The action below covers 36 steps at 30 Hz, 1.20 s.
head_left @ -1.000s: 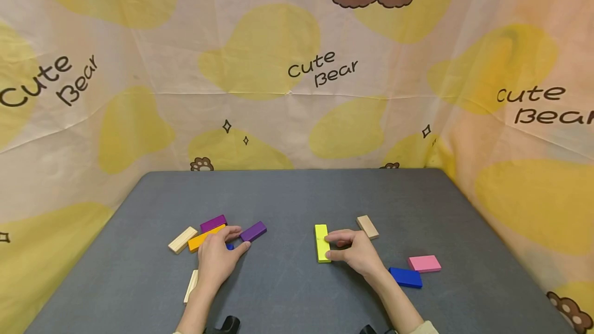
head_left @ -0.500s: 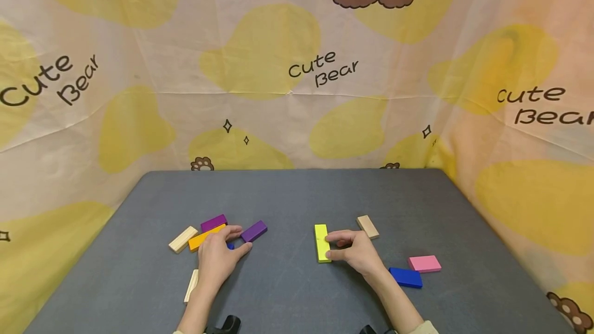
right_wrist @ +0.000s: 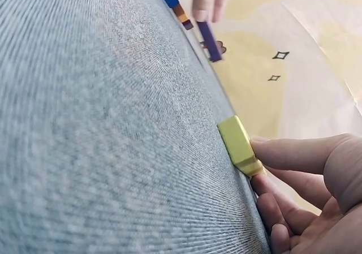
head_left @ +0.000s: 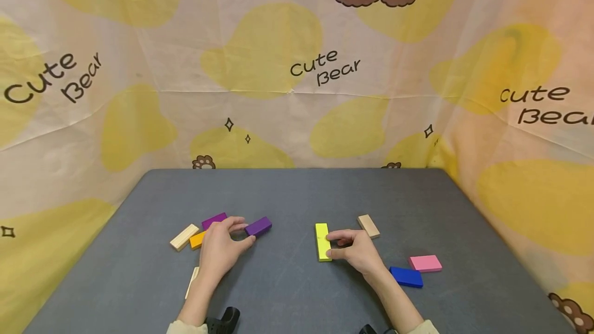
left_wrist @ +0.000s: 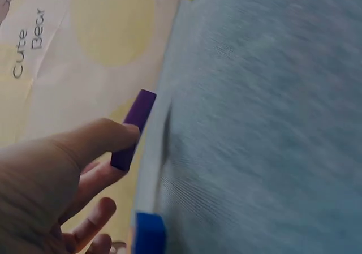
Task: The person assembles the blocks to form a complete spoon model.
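In the head view my left hand (head_left: 221,246) pinches a purple wooden block (head_left: 258,227) at its near end. The left wrist view has the thumb on one face of that block and a finger behind it, and the block is raised off the table. My right hand (head_left: 359,252) has thumb and forefinger on the right side of a yellow block (head_left: 323,242), which lies on the table. Close up in the right wrist view, the yellow block (right_wrist: 237,143) sits between those fingertips.
Beside my left hand lie a magenta block (head_left: 214,220), an orange block (head_left: 197,240), plain wood blocks (head_left: 184,237) and a blue block (left_wrist: 150,233). Around my right hand are a tan block (head_left: 368,226), a pink block (head_left: 425,263) and another blue block (head_left: 406,277). A printed cloth hangs behind the table.
My left hand has lifted the purple block slightly and shifted it a little to the right and away. The right hand and the yellow block stay in place.
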Motion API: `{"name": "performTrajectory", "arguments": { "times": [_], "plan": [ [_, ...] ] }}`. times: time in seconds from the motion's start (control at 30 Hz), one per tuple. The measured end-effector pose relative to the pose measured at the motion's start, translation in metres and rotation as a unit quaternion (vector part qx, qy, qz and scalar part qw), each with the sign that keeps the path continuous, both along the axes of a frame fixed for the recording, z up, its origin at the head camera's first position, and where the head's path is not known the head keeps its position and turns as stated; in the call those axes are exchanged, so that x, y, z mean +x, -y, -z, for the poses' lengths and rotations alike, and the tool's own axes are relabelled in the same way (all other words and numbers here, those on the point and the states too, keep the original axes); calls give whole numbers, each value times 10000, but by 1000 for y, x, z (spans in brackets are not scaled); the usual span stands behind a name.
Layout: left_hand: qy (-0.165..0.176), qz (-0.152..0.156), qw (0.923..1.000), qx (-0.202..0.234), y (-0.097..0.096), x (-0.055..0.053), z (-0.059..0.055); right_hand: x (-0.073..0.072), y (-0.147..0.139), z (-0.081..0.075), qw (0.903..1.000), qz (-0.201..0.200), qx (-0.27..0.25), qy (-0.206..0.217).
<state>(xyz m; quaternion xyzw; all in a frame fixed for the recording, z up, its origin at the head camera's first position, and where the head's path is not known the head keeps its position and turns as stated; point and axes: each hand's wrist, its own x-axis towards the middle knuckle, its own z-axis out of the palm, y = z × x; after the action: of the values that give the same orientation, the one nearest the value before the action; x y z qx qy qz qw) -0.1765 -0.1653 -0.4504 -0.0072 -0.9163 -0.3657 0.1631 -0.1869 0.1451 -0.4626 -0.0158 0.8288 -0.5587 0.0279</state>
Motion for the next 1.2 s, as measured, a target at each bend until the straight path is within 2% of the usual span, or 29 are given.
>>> {"name": "performTrajectory", "arguments": {
  "times": [0.2,0.33,0.53,0.8,1.2],
  "plan": [
    [-97,553,9982,213,-21,-12,-15,1,0,0,10000,21,2,42],
    [-151,924,9951,317,-37,-21,-18,1,0,0,10000,56,28,73],
    [-127,1259,9904,549,-53,-37,-15,0,-1,-1,9999,67,15,91],
    [230,1616,9814,1006,-64,-54,-12,0,-1,-1,10000,20,43,81],
    [748,1934,9720,1105,-86,-71,0,0,-2,-3,9999,-32,75,148]
  ]
}}
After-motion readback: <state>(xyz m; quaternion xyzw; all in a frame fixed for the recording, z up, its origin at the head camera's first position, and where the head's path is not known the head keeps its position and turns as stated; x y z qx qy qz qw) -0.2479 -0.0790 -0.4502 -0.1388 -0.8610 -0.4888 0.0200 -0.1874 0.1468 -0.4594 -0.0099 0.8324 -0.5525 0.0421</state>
